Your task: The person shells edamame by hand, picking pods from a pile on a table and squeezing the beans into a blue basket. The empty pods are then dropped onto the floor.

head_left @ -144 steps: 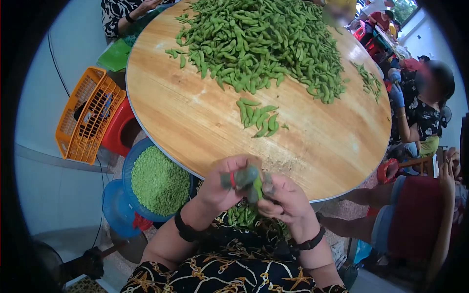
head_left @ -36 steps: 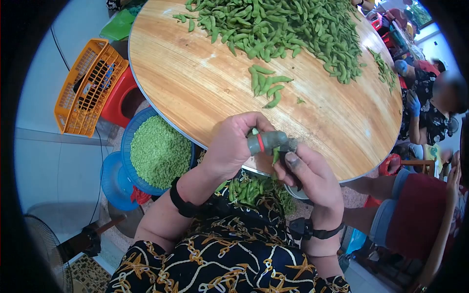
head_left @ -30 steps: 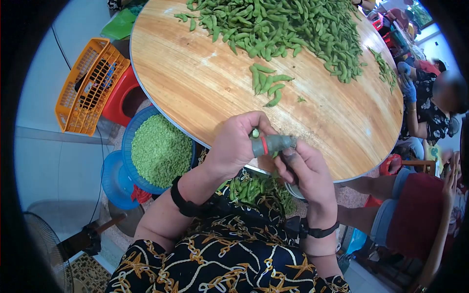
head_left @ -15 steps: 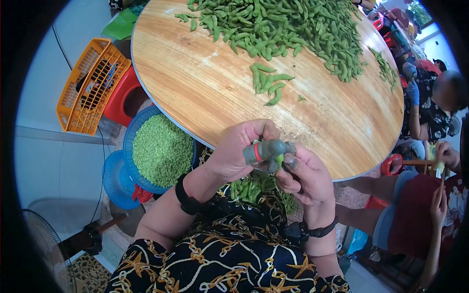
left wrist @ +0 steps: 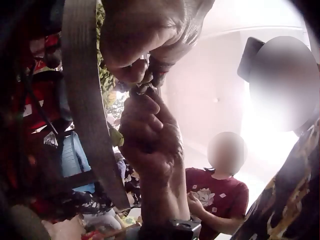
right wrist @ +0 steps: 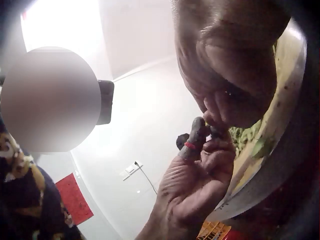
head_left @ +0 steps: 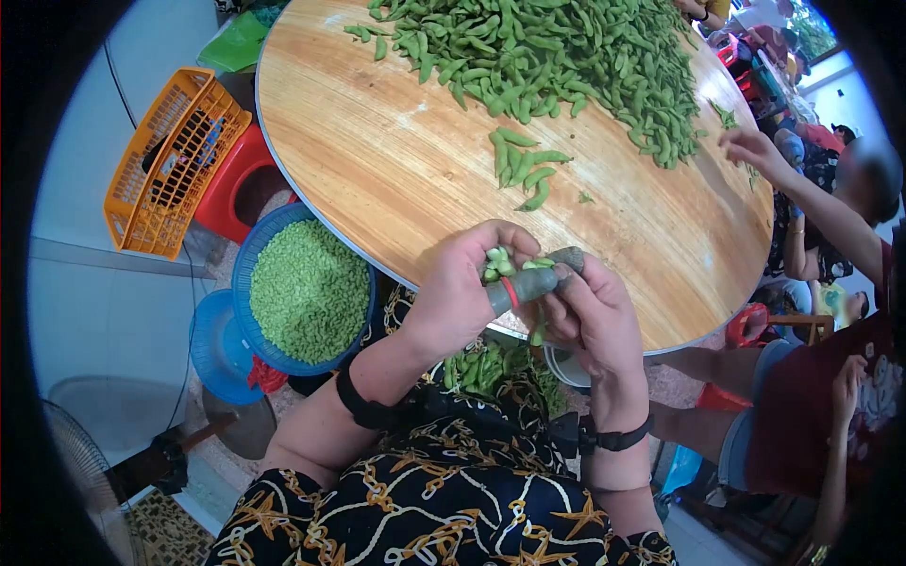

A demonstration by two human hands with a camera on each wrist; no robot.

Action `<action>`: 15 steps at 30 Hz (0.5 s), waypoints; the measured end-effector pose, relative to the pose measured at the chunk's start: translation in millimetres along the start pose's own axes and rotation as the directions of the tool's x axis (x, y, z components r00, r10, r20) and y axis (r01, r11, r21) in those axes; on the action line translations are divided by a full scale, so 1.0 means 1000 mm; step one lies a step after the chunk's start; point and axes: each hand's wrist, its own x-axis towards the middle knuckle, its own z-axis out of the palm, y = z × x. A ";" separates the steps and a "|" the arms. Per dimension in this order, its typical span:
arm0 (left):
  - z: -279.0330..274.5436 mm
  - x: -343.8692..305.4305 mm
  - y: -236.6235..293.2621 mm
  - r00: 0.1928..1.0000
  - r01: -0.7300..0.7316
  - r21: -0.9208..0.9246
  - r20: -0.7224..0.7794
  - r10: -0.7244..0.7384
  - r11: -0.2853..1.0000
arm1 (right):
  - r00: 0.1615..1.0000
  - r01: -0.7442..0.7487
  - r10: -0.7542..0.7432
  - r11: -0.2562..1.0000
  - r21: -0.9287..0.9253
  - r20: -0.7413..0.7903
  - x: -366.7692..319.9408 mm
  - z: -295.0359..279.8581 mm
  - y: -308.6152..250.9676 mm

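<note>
Over the near edge of the round wooden table (head_left: 377,189), my two hands meet at a green edamame pod (head_left: 538,330). My left hand (head_left: 453,292) curls round several pale shelled beans (head_left: 495,264); its thumb wears a grey-green cover (head_left: 528,286) with a red band. Thumb and fingers of my right hand (head_left: 609,321) pinch the pod against that covered thumb, and a grey cap (head_left: 568,256) sits on one right fingertip. In the left wrist view my right hand (left wrist: 152,135) faces the left one; the pod is mostly hidden between fingers there.
A big heap of edamame pods (head_left: 547,66) covers the table's far side, with a small group of pods (head_left: 519,165) nearer. Left of me are a blue basket of shelled beans (head_left: 311,292), a red stool (head_left: 236,184) and an orange crate (head_left: 175,165). Another person's arm (head_left: 812,193) reaches in at right.
The small group of pods has shrunk since the oldest frame. More shelled beans now show in my left hand, and the covered thumb has shifted against the pod. Another person's arm has come over the table.
</note>
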 end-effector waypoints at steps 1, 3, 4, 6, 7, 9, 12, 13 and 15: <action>-0.006 0.000 0.000 1.000 0.022 0.054 0.004 -0.023 0.998 | 1.000 -0.026 0.026 1.000 0.013 0.005 0.001 0.002 -0.003; -0.011 -0.001 0.000 0.999 0.041 0.104 0.004 -0.041 0.994 | 0.999 -0.053 0.052 0.998 0.020 0.013 0.007 0.001 -0.008; -0.012 -0.002 0.000 0.999 0.038 0.070 -0.038 -0.036 0.997 | 0.998 0.021 -0.009 0.984 -0.176 0.067 0.012 -0.003 -0.011; -0.016 -0.005 0.000 0.996 0.036 0.037 -0.083 -0.033 0.999 | 0.996 0.075 -0.092 0.868 -0.491 -0.010 0.024 0.000 -0.021; -0.018 -0.004 -0.001 0.993 0.041 -0.029 -0.108 -0.044 0.999 | 0.975 0.168 -0.223 0.691 -0.703 0.014 0.035 -0.004 -0.025; -0.020 -0.004 -0.001 0.989 0.055 -0.077 -0.131 -0.064 0.996 | 0.938 0.229 -0.340 0.452 -0.862 0.071 0.056 -0.014 -0.031; -0.022 -0.004 0.002 0.990 0.055 -0.064 -0.126 -0.063 0.996 | 0.927 0.192 -0.320 -0.041 -0.981 0.195 0.065 -0.015 -0.036; -0.021 -0.004 0.003 0.990 0.052 -0.067 -0.128 -0.061 0.996 | 0.954 0.150 -0.250 -0.083 -0.985 0.167 0.062 -0.008 -0.042; -0.018 -0.006 0.006 0.986 0.055 -0.061 -0.156 -0.064 0.997 | 0.975 0.115 -0.175 -0.129 -0.985 0.137 0.060 -0.004 -0.045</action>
